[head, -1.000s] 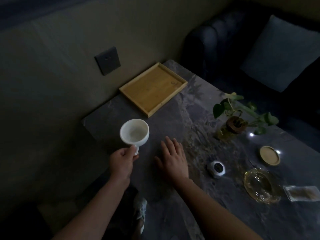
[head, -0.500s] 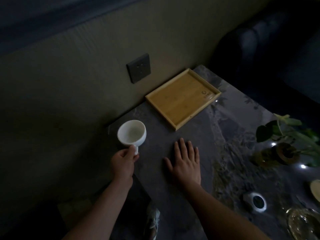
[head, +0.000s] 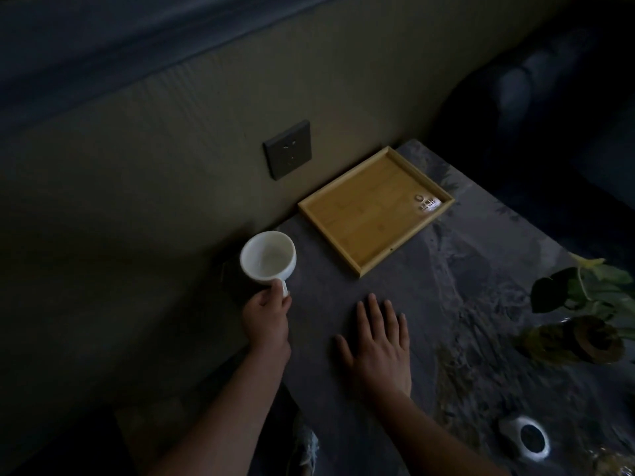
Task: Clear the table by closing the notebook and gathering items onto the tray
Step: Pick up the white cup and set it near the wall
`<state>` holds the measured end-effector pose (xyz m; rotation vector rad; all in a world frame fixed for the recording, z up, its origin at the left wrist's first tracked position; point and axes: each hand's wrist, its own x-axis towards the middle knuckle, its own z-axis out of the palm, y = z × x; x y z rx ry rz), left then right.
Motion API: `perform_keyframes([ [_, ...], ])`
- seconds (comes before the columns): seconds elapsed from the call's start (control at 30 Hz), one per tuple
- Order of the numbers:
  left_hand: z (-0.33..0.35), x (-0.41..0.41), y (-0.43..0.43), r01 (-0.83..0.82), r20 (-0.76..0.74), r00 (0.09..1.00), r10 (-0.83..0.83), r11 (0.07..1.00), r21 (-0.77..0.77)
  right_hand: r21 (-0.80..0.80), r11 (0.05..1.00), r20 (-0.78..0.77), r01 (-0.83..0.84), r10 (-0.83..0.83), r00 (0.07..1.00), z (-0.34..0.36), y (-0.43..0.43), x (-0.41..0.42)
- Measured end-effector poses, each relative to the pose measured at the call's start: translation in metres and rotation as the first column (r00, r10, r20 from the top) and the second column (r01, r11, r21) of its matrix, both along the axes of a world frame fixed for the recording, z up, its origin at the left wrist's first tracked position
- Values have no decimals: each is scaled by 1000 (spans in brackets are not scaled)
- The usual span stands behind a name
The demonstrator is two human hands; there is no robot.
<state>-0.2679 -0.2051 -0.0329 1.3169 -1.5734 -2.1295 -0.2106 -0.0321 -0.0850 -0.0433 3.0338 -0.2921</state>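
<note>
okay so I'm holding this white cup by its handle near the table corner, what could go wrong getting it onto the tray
The left hand pinches the white cup only by its small handle, near the table edge; a slip could drop it to the floor. In the dim light, the cup's base might also catch the tray rim.

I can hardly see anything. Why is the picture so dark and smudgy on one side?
Head view: the room is dim; only the white cup and wooden tray stand out; the plant at the right edge is smeared by blur; a small glare spot sits on the tray.

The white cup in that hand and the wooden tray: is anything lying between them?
Nothing: in the head view only bare dark tabletop separates the white cup from the wooden tray.
</note>
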Motion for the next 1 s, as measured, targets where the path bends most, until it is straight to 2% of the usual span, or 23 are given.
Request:
perform_keyframes([
  [0.17, 4, -13, 15, -55, 6, 999, 54, 998, 40, 0, 1000, 15, 4, -4, 1000, 3, -1, 1],
  [0.33, 7, -27, 24, -72, 81, 994, 70, 997, 21, 2, 1000, 16, 12, -13, 1000, 4, -1, -1],
  [0.6, 11, -46, 26, -171, 131, 980, 151, 973, 158, -1, 1000, 24, 10, -10, 1000, 1, -1, -1],
  [0.7, 8, -49, 23, -177, 147, 977, 156, 973, 146, 4, 1000, 24, 10, -10, 1000, 1, 0, -1],
  [1.0, 9, -55, 17, -177, 106, 982, 159, 964, 199, 14, 1000, 54, 5, -6, 999, 6, -1, -2],
])
